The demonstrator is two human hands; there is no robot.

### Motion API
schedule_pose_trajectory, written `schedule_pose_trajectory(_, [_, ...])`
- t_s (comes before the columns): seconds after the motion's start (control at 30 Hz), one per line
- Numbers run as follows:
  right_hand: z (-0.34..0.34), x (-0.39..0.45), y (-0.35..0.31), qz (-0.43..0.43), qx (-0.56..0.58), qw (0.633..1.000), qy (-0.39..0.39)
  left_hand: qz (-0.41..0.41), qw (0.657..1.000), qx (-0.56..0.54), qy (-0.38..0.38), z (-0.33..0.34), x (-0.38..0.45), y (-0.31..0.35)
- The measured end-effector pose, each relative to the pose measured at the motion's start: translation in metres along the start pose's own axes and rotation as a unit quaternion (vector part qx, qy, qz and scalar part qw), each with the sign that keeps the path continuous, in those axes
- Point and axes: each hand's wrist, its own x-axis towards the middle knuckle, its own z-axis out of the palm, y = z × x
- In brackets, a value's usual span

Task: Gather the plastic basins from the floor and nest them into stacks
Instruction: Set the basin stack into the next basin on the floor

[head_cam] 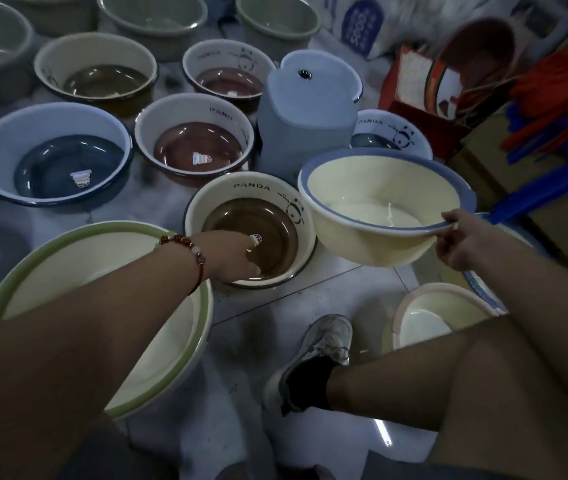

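Note:
My right hand [462, 242] grips the near rim of a cream basin with a blue rim [383, 199], holding it tilted above the floor. My left hand [232, 256] reaches into a cream PANDA basin with a brown bottom [241, 192] on the floor; its fingers curl over the near rim. A large cream basin with a green rim [78, 258] sits under my left forearm. A small pink-rimmed basin [428, 306] lies by my right knee.
Several more basins cover the floor behind: a blue-bottomed one [50, 161], brown PANDA ones [194, 136], grey-green ones at the back. An upturned blue stack [305, 109] stands mid-right. Red and blue goods [552, 98] crowd the right. My shoe [317, 355] rests on white tile.

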Motion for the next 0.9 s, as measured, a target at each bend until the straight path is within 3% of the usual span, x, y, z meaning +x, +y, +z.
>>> schedule_pose_trajectory(0.23, [0.022, -0.05, -0.012, -0.044, -0.002, 0.993, -0.106, -0.033, 0.994, -0.092, 0.046, -0.011, -0.034, -0.046])
schedule_pose_trajectory(0.37, [0.066, -0.073, 0.007, -0.034, 0.002, 0.981, -0.19, -0.042, 0.971, -0.215, 0.098, -0.018, -0.055, -0.079])
schedule_pose_trajectory(0.47, [0.107, -0.098, 0.02, -0.058, -0.045, 0.969, -0.237, -0.105, 0.915, -0.365, 0.134, -0.017, -0.073, -0.104])
schedule_pose_trajectory(0.57, [0.141, -0.119, 0.028, -0.078, -0.089, 0.96, -0.255, -0.19, 0.823, -0.512, 0.153, -0.018, -0.093, -0.129])
schedule_pose_trajectory(0.63, [0.161, -0.132, 0.034, -0.093, -0.117, 0.955, -0.256, -0.212, 0.751, -0.6, 0.177, -0.018, -0.105, -0.146])
schedule_pose_trajectory(0.7, [0.178, -0.146, 0.044, -0.108, -0.146, 0.948, -0.26, -0.229, 0.699, -0.649, 0.195, -0.014, -0.119, -0.158])
schedule_pose_trajectory(0.8, [0.2, -0.162, 0.059, -0.131, -0.199, 0.931, -0.276, -0.262, 0.677, -0.649, 0.227, -0.001, -0.135, -0.173])
schedule_pose_trajectory(0.9, [0.216, -0.176, 0.071, -0.137, -0.248, 0.911, -0.298, -0.307, 0.693, -0.594, 0.271, 0.012, -0.152, -0.185])
